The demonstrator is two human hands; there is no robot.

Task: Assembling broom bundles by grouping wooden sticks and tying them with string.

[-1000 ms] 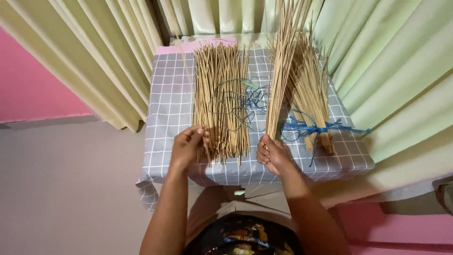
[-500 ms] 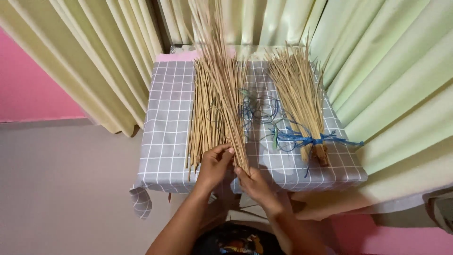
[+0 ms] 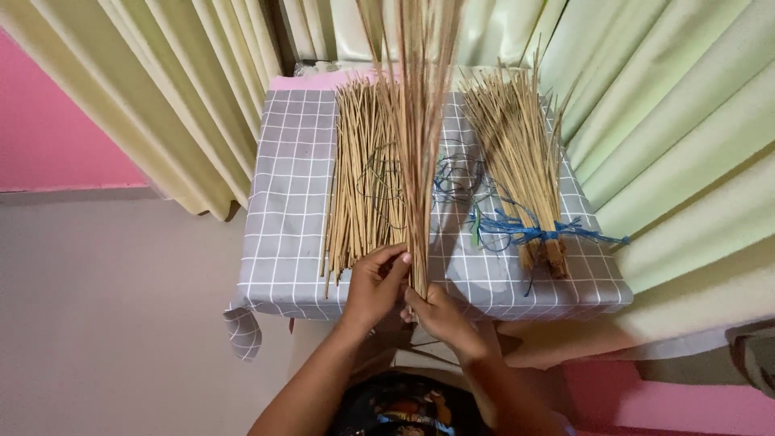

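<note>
My left hand (image 3: 373,284) and my right hand (image 3: 436,313) both grip the lower end of a bunch of thin tan sticks (image 3: 416,137) that stands nearly upright over the table's front edge, its tips running out of the top of the view. Behind the bunch a loose pile of the same sticks (image 3: 359,173) lies flat on the grey checked tablecloth (image 3: 286,202). To the right lies a second bundle of sticks (image 3: 517,153) tied near its base with blue string (image 3: 525,232).
Loose blue and green strings (image 3: 452,182) lie between the pile and the tied bundle. Pale green curtains (image 3: 662,121) hang behind and to the right of the small table; cream curtains (image 3: 161,89) hang at left. Pink wall (image 3: 56,121) and grey floor (image 3: 105,323) are at left.
The right hand lifted a bunch of sticks from the right side and carried it to the middle. The left hand left the flat pile and joined it at the bunch's base.
</note>
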